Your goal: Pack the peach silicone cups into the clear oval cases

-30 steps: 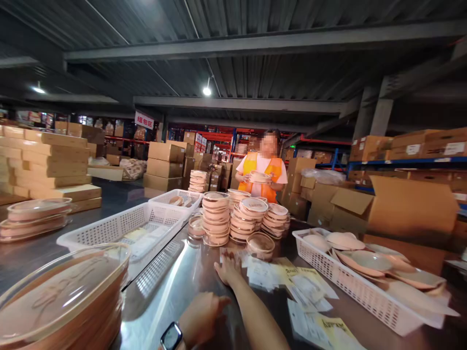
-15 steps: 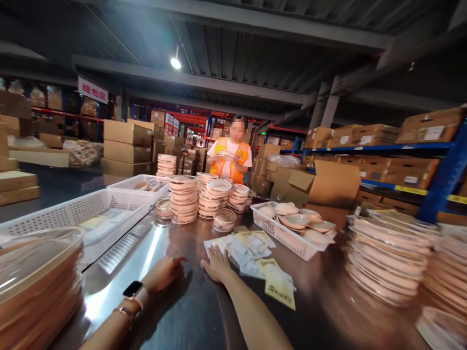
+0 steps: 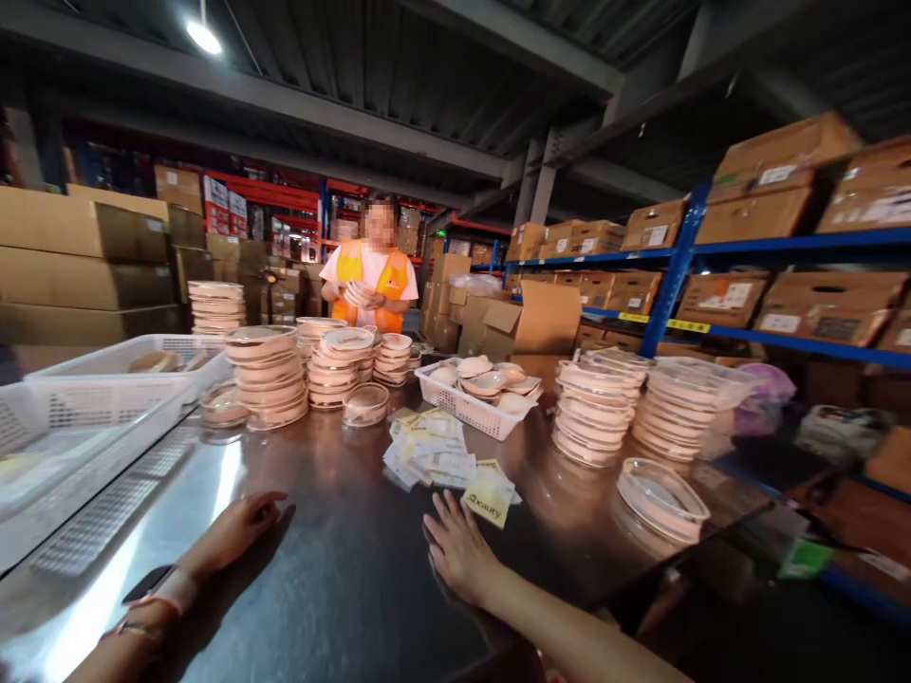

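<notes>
My right hand [image 3: 462, 552] lies palm down on the metal table [image 3: 342, 579], open with fingers spread. Its fingertips are close to the near edge of a loose pile of printed paper cards [image 3: 431, 451]; a yellow card [image 3: 488, 498] lies by them. To the left, my left hand [image 3: 238, 529] rests low over the tabletop, its fingers loosely bent and slightly apart, with nothing visible in them. A watch [image 3: 148, 582] and a bracelet are on that wrist. Round, pinkish containers with clear lids [image 3: 267, 379] stand stacked beyond the cards.
White perforated baskets [image 3: 106, 417] line the left side. A smaller white basket [image 3: 470, 410] holds several shell-like pink pieces. More container stacks [image 3: 596, 408] and a single lidded container [image 3: 661, 503] stand at right. A co-worker in an orange vest [image 3: 368, 270] holds pieces across the table.
The view has swung right, bringing more shelving into sight. My right hand has come off the left part of the card pile to its near right side. My left hand is farther from the cards.
</notes>
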`<state>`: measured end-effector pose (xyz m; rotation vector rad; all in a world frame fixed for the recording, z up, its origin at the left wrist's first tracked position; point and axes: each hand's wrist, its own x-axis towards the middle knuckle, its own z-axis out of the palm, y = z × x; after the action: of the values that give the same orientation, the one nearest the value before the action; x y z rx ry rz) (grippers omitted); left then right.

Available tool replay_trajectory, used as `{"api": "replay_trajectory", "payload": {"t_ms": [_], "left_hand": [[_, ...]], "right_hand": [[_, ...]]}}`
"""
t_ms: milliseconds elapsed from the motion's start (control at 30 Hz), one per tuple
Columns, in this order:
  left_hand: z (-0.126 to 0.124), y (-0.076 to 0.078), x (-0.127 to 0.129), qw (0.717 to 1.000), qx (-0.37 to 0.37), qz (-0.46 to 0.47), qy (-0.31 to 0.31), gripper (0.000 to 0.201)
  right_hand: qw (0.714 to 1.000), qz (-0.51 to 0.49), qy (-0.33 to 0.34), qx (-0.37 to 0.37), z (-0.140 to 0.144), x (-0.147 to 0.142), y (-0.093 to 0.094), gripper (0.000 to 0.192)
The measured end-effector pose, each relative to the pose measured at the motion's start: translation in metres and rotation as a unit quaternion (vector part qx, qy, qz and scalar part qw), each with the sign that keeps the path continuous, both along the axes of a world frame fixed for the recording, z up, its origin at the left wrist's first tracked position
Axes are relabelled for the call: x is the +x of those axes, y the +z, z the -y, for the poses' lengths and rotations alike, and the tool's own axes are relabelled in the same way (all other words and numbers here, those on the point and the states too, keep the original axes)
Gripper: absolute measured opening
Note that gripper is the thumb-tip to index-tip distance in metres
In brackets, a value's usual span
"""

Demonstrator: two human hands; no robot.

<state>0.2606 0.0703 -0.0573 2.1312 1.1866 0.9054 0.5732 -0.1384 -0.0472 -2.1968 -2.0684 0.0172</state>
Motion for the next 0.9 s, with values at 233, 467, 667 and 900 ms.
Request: {"api": "replay_trajectory", "payload": {"t_ms": [233, 467, 667, 900], "left_hand": [[-0.013, -0.003, -0.003, 0.998, 0.007, -0.017, -0.056, 0.038], [-0.017, 0.004, -0.006, 0.993, 0.006, -0.078, -0.084, 0.038], [-0.017, 0.001, -0.002, 0.99, 0.022, -0.107, -0.087, 0.038], [-0.012, 0.004, 0.007, 0.992, 0.024, -0.101, -0.074, 0.035]], "right_hand": [[0.959, 0.027, -0.276, -0.057, 0.059, 0.019, 0.003, 0.055], [0.957, 0.027, -0.29, -0.016, -0.017, -0.007, 0.007, 0.063], [0.996, 0.01, -0.059, 0.058, -0.111, -0.054, 0.001, 0.077], [0.985, 0.06, -0.066, 0.148, -0.242, -0.076, -0.011, 0.069]]}}
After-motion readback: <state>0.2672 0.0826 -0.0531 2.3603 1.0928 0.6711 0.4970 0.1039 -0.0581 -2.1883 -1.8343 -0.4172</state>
